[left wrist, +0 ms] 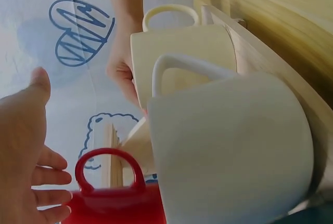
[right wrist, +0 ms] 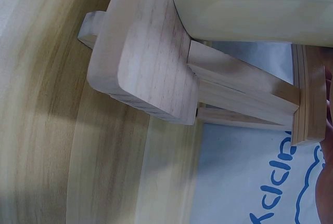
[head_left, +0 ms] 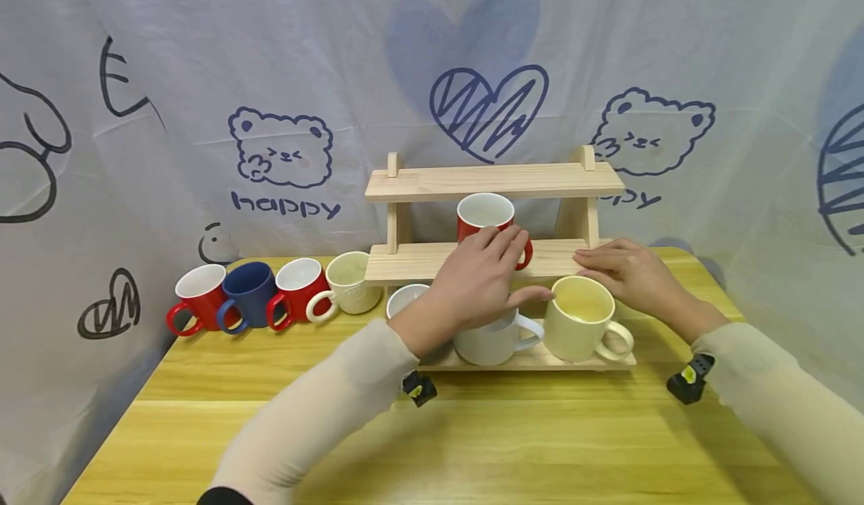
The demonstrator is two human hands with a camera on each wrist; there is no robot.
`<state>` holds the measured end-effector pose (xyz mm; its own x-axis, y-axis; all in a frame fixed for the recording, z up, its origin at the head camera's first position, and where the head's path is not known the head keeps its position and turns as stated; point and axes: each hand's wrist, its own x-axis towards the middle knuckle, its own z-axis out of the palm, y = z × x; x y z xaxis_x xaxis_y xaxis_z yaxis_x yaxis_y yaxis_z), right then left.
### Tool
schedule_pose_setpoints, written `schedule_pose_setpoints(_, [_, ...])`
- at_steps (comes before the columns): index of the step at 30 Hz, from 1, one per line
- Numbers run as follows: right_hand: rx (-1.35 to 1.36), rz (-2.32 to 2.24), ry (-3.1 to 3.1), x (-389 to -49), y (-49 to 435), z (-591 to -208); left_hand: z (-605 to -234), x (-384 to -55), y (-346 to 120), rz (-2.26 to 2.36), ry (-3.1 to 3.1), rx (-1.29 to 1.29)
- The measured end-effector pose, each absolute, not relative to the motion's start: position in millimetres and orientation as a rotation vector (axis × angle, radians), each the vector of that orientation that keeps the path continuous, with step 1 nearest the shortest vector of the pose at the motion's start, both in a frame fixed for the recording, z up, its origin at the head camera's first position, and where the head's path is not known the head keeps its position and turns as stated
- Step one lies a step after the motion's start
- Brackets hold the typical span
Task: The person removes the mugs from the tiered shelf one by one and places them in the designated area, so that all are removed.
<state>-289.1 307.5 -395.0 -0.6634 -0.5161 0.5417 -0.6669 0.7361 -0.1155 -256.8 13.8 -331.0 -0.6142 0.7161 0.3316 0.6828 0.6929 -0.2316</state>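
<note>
My left hand [head_left: 475, 280] reaches over the lower mugs, fingers extended at the front of a red mug [head_left: 467, 229] with a white inside. That mug stands on the middle shelf of a wooden rack [head_left: 550, 254]. In the left wrist view, the fingertips [left wrist: 58, 195] lie right beside the red mug, its handle [left wrist: 136, 169] above them, thumb spread away. My right hand [head_left: 624, 276] rests its fingers on the right end of the middle shelf. Just below it, a cream-yellow mug [head_left: 574, 332] stands on the bottom shelf, next to a white mug [head_left: 489, 347] partly hidden by my left hand.
On the bottom shelf, another white mug [head_left: 403, 295] shows behind my left forearm. Left of the rack, a red mug [head_left: 214, 306], a blue mug [head_left: 253, 295], a second red mug [head_left: 307, 291] and a cream mug [head_left: 358, 295] stand in a row on the wooden table [head_left: 506, 430].
</note>
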Motion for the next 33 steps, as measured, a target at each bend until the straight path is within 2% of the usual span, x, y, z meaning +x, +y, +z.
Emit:
schedule_pose_setpoints(13, [0.885,0.427,-2.465,-292,309,-398,-335,-264,22,0.068,-2.491,-1.021])
schedule_pose_setpoints(25, [0.887,0.428,-2.460,-293,310,-399,-340,-268,3,-0.057,-2.358,-1.049])
schedule_pose_setpoints(33, [0.902,0.435,-2.434,-293,311,-400,-352,-270,-9,-0.305,-2.231,-0.984])
